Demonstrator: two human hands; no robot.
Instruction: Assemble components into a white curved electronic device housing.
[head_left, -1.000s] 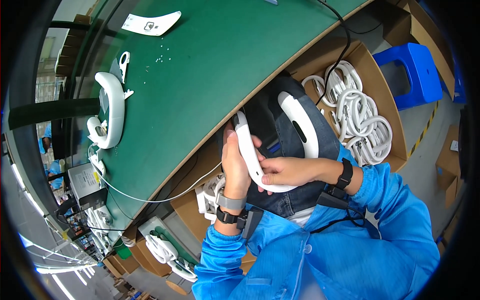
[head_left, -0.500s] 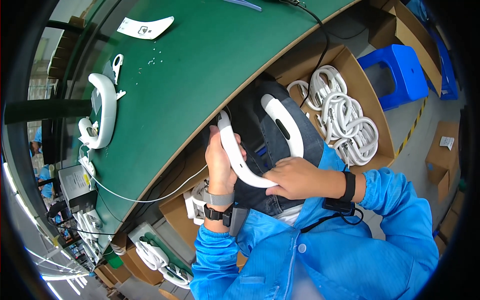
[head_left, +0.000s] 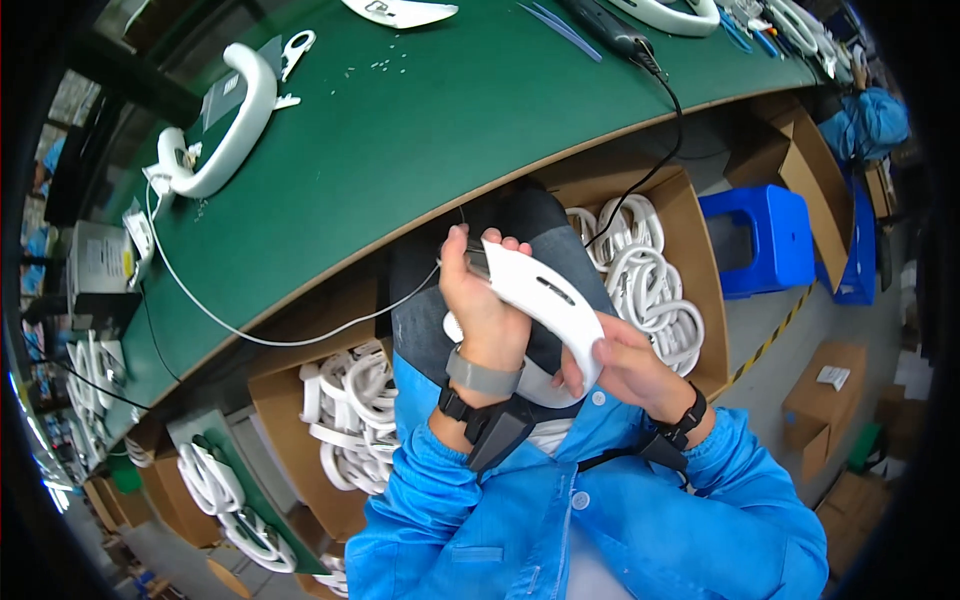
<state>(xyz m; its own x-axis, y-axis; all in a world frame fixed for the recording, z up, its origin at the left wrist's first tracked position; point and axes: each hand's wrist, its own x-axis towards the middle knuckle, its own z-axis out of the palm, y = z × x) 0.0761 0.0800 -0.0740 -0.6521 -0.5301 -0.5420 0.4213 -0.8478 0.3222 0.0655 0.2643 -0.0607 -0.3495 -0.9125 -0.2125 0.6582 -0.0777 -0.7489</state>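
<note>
A white curved neckband (head_left: 545, 298), with a dark slot along its broad face, is held over my lap. My left hand (head_left: 492, 315) is closed around its far end, thumb on one side and fingertips on the other. Between thumb and fingers there a small dark grey, metallic-looking part (head_left: 477, 260) shows. At the near end my right hand (head_left: 638, 368) pinches the band between thumb and fingers. Another white curved length shows beneath it, partly hidden by my hands. A thin white cable (head_left: 300, 342) runs from the bench to beside my left hand.
The green bench (head_left: 400, 130) carries another white neckband (head_left: 250, 130), blue tweezers (head_left: 562, 30) and a black corded tool (head_left: 610, 28). Cartons of white neckbands stand at right (head_left: 705, 270) and left (head_left: 275, 420) of my legs. A blue stool (head_left: 770, 240) is farther right.
The neckband has turned, so its slotted broad face now shows on top. My right hand has shifted its hold along the near end. The whole view has swung round.
</note>
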